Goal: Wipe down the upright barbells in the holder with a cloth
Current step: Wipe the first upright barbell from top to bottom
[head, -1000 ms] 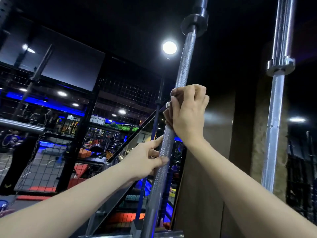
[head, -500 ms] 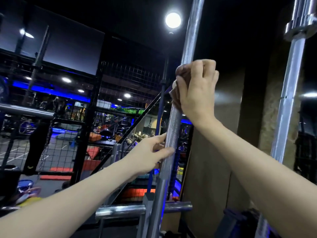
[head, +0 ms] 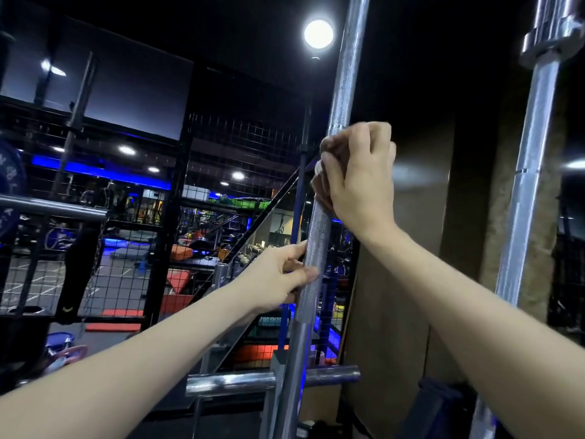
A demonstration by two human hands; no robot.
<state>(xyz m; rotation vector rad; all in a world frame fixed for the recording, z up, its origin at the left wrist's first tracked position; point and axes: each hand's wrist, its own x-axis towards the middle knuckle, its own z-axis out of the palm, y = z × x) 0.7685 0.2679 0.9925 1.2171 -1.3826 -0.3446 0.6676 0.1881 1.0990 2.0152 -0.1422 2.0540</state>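
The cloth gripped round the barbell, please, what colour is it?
Brown cloth, best seen in the head view.

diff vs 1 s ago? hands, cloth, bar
No clear slide along the barbell; the camera tilted, so any hand shift is uncertain. Unchanged: right hand grips the brown cloth around the shaft, and left hand holds it lower down.

We see the holder (head: 278,369) only in part at the bottom of the view: a grey upright post with a shiny horizontal metal bar (head: 329,373) across it. The near barbell (head: 316,245) rises tilted in front of that bar; its foot is out of sight. A second barbell (head: 535,160) stands well to the right, its base hidden too.
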